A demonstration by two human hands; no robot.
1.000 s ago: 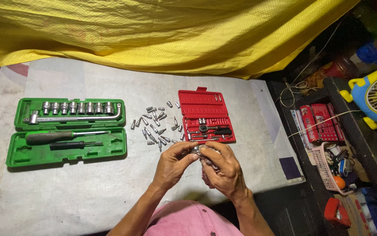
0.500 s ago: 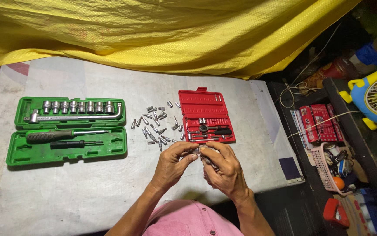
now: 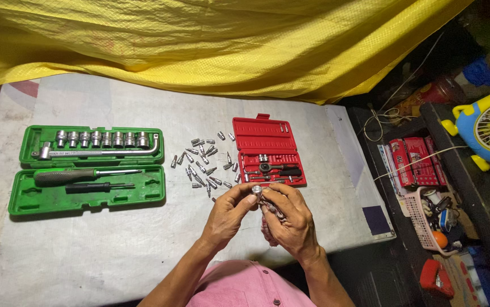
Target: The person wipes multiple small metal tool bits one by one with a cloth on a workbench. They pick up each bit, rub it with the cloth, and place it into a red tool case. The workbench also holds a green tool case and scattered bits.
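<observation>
Head view: my left hand (image 3: 229, 215) pinches small silver socket (image 3: 256, 190) between thumb and fingertips, fingers curled close. My right hand (image 3: 291, 220) curls around cluster of small metal pieces and reddish cloth (image 3: 267, 228); fingertips meet socket, grip closed. Socket sits above grey table (image 3: 86, 250), just in front of red bit case (image 3: 267, 151). Loose bits (image 3: 202, 162) scattered beside red case. Green socket case (image 3: 88, 169) lies open, well left.

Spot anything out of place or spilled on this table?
Yes: small loose metal bits lie scattered on the grey table between the open green socket case and open red bit case, not in slots. Left hand and right hand pinch one small silver socket.
</observation>
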